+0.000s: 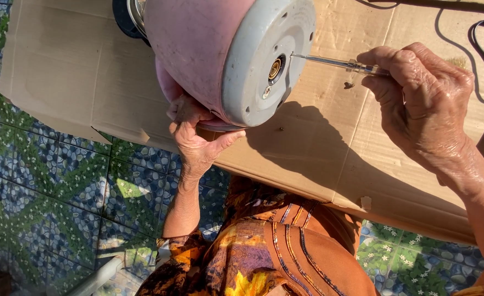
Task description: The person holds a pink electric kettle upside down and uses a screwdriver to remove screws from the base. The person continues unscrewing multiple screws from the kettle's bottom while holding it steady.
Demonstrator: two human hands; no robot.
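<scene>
A round pink plastic kettle with a grey base [228, 55] is gripped from below by the curled fingers of the left hand [195, 137]. A clear-handled metal screwdriver [335, 64] is pinched between the right hand [423, 104] fingers, its tip touching the base beyond them.

A sunlit home patio or yard is suggested: a floor [44, 181] laid with blue and green flower-patterned tiles, flattened cardboard [319, 142] spread over it as a work surface, hard shadows cast throughout.

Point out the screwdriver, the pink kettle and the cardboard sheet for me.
screwdriver [329, 62], head view, on the metal shaft near the clear handle.
pink kettle [198, 38], head view, on its pink side wall.
cardboard sheet [61, 66], head view, on a bare part left of the kettle.
</scene>
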